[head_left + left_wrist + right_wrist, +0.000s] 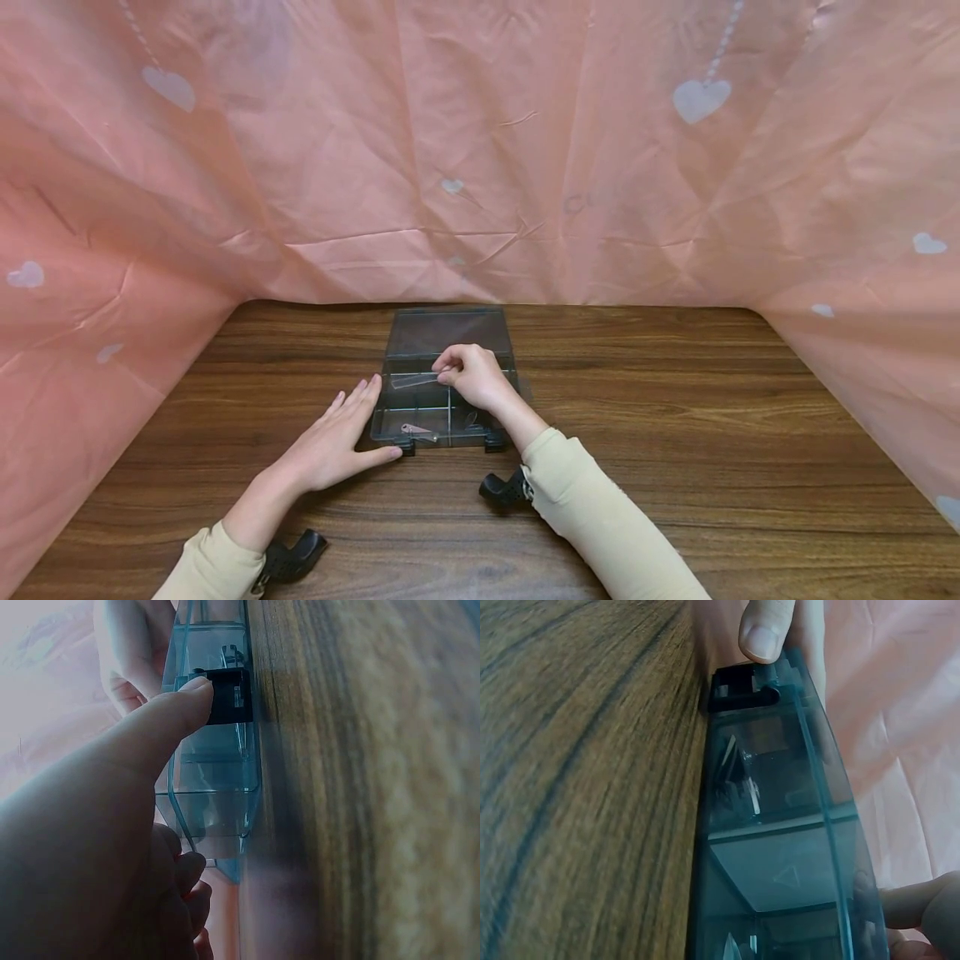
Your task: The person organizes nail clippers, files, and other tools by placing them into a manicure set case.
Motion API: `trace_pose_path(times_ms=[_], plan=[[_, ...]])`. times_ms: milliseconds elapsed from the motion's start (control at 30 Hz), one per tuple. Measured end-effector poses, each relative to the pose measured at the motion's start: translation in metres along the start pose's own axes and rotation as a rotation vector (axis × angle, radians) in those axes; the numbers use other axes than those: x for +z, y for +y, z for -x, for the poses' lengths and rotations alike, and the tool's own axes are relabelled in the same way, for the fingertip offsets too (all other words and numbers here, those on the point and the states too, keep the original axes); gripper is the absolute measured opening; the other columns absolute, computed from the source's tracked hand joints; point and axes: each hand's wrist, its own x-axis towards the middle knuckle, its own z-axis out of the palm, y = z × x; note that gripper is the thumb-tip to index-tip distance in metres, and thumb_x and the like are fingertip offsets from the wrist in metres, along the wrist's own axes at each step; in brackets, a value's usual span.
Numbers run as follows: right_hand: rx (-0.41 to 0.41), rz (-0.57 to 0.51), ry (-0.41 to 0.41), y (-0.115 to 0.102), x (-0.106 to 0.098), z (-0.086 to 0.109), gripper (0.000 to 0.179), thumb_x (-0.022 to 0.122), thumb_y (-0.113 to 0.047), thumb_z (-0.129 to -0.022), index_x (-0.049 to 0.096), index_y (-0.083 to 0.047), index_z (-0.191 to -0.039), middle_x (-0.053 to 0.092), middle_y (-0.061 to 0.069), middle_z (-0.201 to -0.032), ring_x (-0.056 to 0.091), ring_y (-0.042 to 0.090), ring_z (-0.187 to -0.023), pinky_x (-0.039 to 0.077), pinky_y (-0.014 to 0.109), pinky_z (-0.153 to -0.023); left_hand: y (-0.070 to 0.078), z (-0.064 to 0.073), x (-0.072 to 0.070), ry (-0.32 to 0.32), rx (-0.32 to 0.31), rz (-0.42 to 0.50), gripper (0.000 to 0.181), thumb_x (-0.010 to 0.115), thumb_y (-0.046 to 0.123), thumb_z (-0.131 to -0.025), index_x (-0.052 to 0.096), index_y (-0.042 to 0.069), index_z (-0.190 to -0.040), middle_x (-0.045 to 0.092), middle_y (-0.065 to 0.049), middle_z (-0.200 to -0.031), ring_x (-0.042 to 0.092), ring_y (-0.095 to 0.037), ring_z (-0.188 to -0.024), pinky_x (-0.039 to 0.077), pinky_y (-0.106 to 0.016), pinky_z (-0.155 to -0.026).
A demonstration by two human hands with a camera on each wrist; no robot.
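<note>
A see-through dark plastic compartment box (448, 410) lies on the table with its lid (448, 332) folded back. My left hand (327, 442) rests along its left side, fingers straight. In the left wrist view, the left thumb (196, 691) touches a black latch (229, 697) at the front. Over the box's middle, my right hand (474, 377) pinches a thin clear plastic strip (412, 381) that extends leftward from its fingertips. A small pinkish piece with a metal end (417, 432) lies in the front left compartment. Another small item (471, 419) sits in the front right one.
The box stands on a wood-grain table (660, 433). A pink curtain with white hearts (480, 150) hangs behind and along both sides. Black wrist devices are strapped near both cream sleeves (600, 508). The second latch (494, 442) is at the box's front right.
</note>
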Motion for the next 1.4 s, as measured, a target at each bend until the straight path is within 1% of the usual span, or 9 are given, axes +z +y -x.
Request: trace_pose_path(times_ms=[267, 500, 667, 933, 1100, 1400], plan=[[-0.007, 0.034, 0.021, -0.0013, 0.0027, 0.0001, 0.006, 0.072, -0.005, -0.084, 0.074, -0.006, -0.089, 0.067, -0.003, -0.074, 0.061, 0.007, -0.068, 0.050, 0.023, -0.065, 0.0007, 0.0003, -0.0003, -0.002, -0.002, 0.003, 0.105, 0.058, 0.066, -0.083, 0.014, -0.002, -0.151, 0.015, -0.016, -0.157, 0.015, -0.030, -0.143, 0.013, -0.050, -0.115], [-0.014, 0.020, 0.037, -0.0020, 0.0055, 0.0014, 0.006, 0.075, -0.006, -0.081, 0.074, -0.005, -0.087, 0.067, -0.003, -0.072, 0.061, 0.007, -0.065, 0.050, 0.021, -0.062, -0.0002, 0.0007, 0.0010, -0.003, -0.006, 0.006, 0.105, 0.057, 0.066, -0.083, 0.013, -0.001, -0.152, 0.015, -0.016, -0.157, 0.015, -0.030, -0.143, 0.012, -0.050, -0.115], [-0.010, 0.020, 0.037, -0.0021, 0.0060, 0.0027, 0.009, 0.077, -0.008, -0.080, 0.076, -0.005, -0.089, 0.069, -0.002, -0.074, 0.062, 0.007, -0.066, 0.050, 0.021, -0.061, -0.0003, 0.0015, 0.0015, 0.000, -0.007, 0.012, 0.105, 0.057, 0.066, -0.083, 0.013, 0.000, -0.152, 0.015, -0.015, -0.157, 0.015, -0.030, -0.143, 0.012, -0.050, -0.115], [-0.013, 0.034, 0.038, 0.0000, 0.0059, 0.0030, 0.009, 0.076, -0.010, -0.081, 0.077, -0.007, -0.090, 0.071, -0.002, -0.077, 0.064, 0.007, -0.068, 0.051, 0.021, -0.061, 0.0004, 0.0025, 0.0010, -0.003, -0.010, 0.014, 0.105, 0.057, 0.066, -0.084, 0.013, 0.000, -0.152, 0.015, -0.015, -0.157, 0.014, -0.030, -0.143, 0.012, -0.050, -0.115], [-0.019, 0.025, 0.036, 0.0011, 0.0056, 0.0036, 0.010, 0.077, -0.010, -0.081, 0.077, -0.006, -0.090, 0.070, -0.003, -0.074, 0.063, 0.007, -0.067, 0.051, 0.021, -0.062, 0.0003, 0.0023, 0.0013, -0.006, -0.013, 0.015, 0.105, 0.056, 0.067, -0.083, 0.013, 0.000, -0.152, 0.015, -0.015, -0.157, 0.014, -0.030, -0.144, 0.012, -0.050, -0.115], [-0.028, -0.015, 0.034, 0.0021, 0.0027, 0.0045, 0.010, 0.075, -0.010, -0.082, 0.076, -0.006, -0.092, 0.070, -0.003, -0.076, 0.063, 0.006, -0.068, 0.051, 0.022, -0.062, 0.0025, -0.0007, -0.0022, -0.021, -0.011, 0.011, 0.106, 0.056, 0.067, -0.083, 0.013, -0.001, -0.152, 0.014, -0.015, -0.157, 0.013, -0.029, -0.144, 0.011, -0.050, -0.115]])
